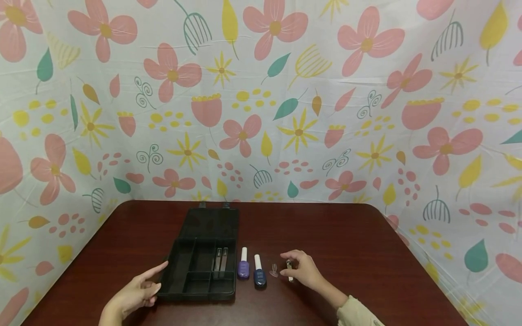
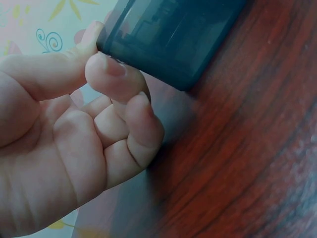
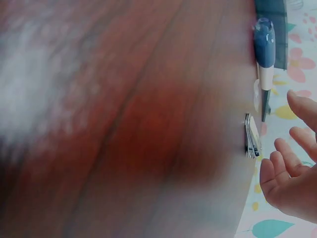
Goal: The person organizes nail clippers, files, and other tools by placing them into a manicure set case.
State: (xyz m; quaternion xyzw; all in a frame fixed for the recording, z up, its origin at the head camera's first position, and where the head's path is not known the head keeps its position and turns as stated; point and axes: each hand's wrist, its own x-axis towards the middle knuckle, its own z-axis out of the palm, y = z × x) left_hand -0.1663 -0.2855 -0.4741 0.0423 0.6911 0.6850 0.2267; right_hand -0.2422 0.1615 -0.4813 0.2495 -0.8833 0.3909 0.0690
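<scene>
A black compartment box (image 1: 197,267), its lid opened away, lies left of centre in the head view. My left hand (image 1: 132,292) is at its left side, with the index finger straight against the side wall and the thumb near the front corner. In the left wrist view the fingertips meet the corner of the box (image 2: 168,44). My right hand (image 1: 303,270) hovers with fingers apart around a silver nail clipper (image 1: 290,270). The right wrist view shows the clipper (image 3: 251,136) lying on the table, apart from the fingers.
Beside the box stand a purple nail polish bottle (image 1: 243,267) and a dark blue one (image 1: 259,275), both white-capped. Small clear plastic pieces (image 1: 274,270) lie between the blue bottle and the clipper. Two slim metal tools (image 1: 220,260) sit in a box compartment. A flowered curtain (image 1: 261,136) surrounds the table.
</scene>
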